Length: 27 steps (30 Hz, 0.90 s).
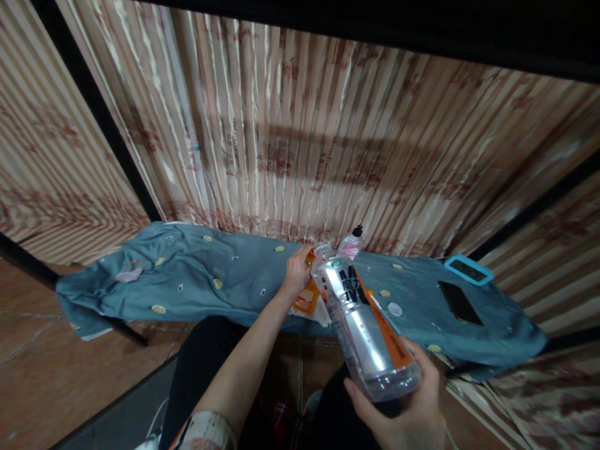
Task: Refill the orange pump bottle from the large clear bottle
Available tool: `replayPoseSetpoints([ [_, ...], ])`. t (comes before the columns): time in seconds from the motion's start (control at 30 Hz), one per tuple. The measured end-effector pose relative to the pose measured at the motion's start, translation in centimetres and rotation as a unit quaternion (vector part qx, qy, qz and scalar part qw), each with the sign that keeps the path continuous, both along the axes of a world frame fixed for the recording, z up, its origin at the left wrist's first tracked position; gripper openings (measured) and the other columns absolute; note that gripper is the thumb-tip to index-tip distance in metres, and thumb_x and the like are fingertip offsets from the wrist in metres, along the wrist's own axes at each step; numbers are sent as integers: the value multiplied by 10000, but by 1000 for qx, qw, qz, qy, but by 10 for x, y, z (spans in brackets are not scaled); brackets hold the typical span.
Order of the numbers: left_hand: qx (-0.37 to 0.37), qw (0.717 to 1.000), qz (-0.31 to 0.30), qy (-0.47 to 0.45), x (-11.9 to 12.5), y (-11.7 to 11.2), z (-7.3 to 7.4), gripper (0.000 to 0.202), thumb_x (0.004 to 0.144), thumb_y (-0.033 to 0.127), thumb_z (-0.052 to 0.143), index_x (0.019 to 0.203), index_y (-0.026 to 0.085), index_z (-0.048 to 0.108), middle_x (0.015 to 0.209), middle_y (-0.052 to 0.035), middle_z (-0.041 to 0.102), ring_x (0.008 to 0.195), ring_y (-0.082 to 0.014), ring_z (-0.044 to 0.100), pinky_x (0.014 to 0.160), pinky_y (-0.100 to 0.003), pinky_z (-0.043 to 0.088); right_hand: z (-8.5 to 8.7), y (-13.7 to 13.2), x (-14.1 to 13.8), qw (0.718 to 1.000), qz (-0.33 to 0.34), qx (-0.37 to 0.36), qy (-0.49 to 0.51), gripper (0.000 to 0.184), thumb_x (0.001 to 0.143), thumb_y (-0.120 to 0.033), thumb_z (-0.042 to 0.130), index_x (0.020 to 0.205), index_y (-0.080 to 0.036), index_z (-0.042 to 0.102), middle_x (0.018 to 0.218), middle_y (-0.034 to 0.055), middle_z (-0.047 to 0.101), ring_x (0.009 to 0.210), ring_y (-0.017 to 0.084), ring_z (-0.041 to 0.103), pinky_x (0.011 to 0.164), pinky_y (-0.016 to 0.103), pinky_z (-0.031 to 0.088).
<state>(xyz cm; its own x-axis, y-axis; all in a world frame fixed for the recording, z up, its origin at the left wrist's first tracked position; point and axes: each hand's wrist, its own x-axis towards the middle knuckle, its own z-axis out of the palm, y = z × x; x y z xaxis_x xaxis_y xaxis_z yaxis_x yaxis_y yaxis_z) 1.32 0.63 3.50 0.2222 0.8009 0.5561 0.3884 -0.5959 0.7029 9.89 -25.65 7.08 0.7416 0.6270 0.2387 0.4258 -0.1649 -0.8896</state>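
My right hand grips the base of a large clear plastic bottle with a silver and orange label. The bottle tilts up and away to the left, its mouth uncapped. My left hand is closed beside the bottle's neck, around something orange-yellow that is mostly hidden behind the fingers and the bottle. Below that hand lies an orange item with a white cloth or tissue under it. Behind the bottle's neck stands a small clear bottle with a black top and a pink label.
A grey-blue cloth covers the low narrow table. On its right lie a white round disc, a dark phone and a blue-framed device. A pale pinkish scrap is at left. Black frame bars and a patterned curtain enclose the space.
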Motion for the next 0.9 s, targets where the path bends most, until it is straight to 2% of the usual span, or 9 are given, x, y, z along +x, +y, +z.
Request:
replayPoseSetpoints([
  [0.17,3,1000,3,4,0,-1,2,163,908,236,616,1019,176,719,1030,-87,759,990,-242,708,892,-354,563,-2,1,1,999,4,18,-36,979,549,-681,770,1338,-178,481,1344,177,584,1146,343,611,865,411,500],
  [0.3,4,1000,1,8,0,-1,1,151,908,235,619,1004,175,718,1011,-86,756,976,-242,705,879,-349,561,-3,1,1,999,0,11,-44,992,554,-706,760,1349,-184,477,1322,172,600,1105,337,632,828,404,516],
  [0.63,-1,1000,4,2,0,-1,0,145,908,258,627,999,188,715,1011,-76,753,977,-231,696,878,-344,556,-6,1,0,998,-7,20,-58,998,560,-734,745,1355,-192,478,1270,172,632,1071,356,656,854,458,525],
  [0.9,-1,1000,8,10,0,-1,0,167,905,222,623,1040,177,710,1020,-87,759,997,-243,706,895,-354,560,-2,1,-1,999,-10,11,-29,1016,521,-662,785,1370,-202,468,1271,162,636,1094,370,652,891,482,518],
])
